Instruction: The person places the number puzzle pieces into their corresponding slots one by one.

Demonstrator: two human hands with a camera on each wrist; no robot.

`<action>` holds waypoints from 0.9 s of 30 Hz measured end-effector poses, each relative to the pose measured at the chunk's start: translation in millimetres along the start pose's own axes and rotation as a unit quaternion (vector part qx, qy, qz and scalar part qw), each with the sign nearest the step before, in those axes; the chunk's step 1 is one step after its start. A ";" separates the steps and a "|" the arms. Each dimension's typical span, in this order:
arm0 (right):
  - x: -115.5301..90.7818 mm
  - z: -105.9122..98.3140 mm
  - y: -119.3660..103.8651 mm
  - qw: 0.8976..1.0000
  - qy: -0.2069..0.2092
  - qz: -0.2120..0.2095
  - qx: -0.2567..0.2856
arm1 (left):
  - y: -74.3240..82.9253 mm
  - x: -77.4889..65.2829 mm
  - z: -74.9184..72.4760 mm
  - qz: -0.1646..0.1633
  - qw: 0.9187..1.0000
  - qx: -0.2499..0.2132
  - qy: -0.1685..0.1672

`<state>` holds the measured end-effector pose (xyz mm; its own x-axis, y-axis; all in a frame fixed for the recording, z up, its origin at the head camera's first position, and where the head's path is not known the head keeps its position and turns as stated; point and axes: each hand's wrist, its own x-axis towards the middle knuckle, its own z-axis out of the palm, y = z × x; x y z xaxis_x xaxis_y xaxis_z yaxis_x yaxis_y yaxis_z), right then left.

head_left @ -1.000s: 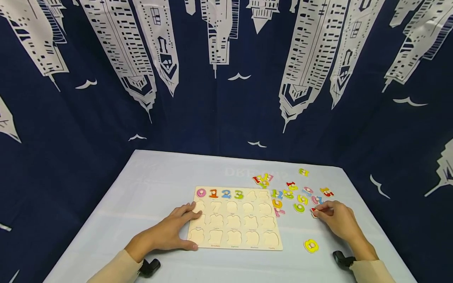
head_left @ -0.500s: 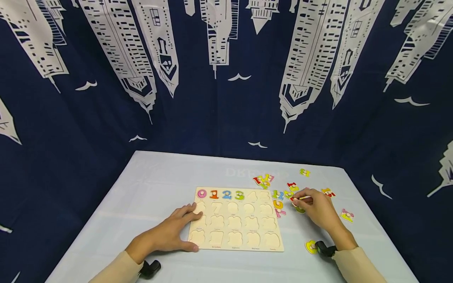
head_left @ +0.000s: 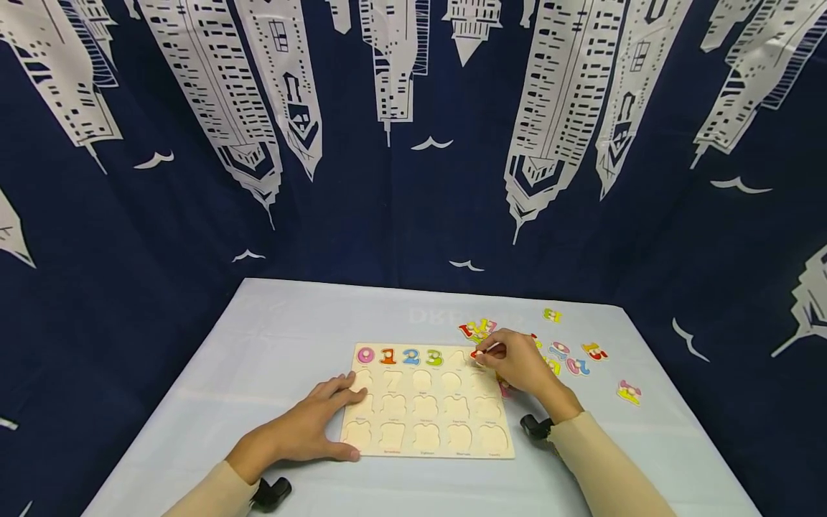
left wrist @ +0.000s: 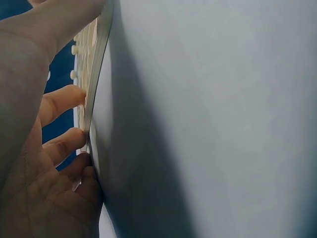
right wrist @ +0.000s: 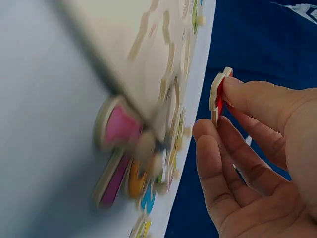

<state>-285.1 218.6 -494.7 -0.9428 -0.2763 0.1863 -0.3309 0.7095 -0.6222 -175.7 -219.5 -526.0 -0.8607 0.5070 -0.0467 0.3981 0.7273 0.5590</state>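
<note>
A wooden number puzzle board [head_left: 441, 418] lies on the white table, with pieces 0, 1, 2 and 3 seated in its top row and bare recesses elsewhere. My left hand [head_left: 300, 425] rests on the board's left side, fingers spread over the edge and thumb at the front corner. In the left wrist view, fingertips [left wrist: 75, 139] touch the board's rim. My right hand [head_left: 526, 368] pinches a red number puzzle piece [right wrist: 217, 96] between thumb and fingers. In the head view it is over the top row's right end; its digit is mostly hidden by the fingers.
Several loose number pieces lie right of the board, including a red-and-orange one [head_left: 594, 351], a pink-and-yellow one [head_left: 629, 393] and a green one [head_left: 552, 315]. A small cluster [head_left: 477, 330] sits behind the board's far right corner. A dark blue skyline-print cloth [head_left: 388, 215] hangs behind the table.
My right hand has carried the red piece leftward from the loose pieces to the board's upper right. A pink-and-yellow piece came into view at the right; my left hand stays put.
</note>
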 end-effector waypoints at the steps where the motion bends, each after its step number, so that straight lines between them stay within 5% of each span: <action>1: 2.5 3.1 -1.5 1.000 -0.005 -0.005 0.003 | -0.2 0.0 0.1 0.000 1.000 0.001 -0.001; 10: 20.4 25.2 -11.0 0.998 -0.025 -0.050 -0.021 | 2.2 1.7 -1.9 -0.008 1.000 -0.004 -0.008; 27: 22.1 39.8 -11.3 0.999 -0.026 0.000 -0.027 | 2.1 0.5 -0.1 -0.007 1.000 -0.005 -0.008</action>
<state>-300.6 178.7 -513.8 -0.9402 -0.3083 0.1448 -0.3331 0.7433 -0.5801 -175.3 -217.8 -524.8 -0.8615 0.5033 -0.0674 0.3825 0.7304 0.5659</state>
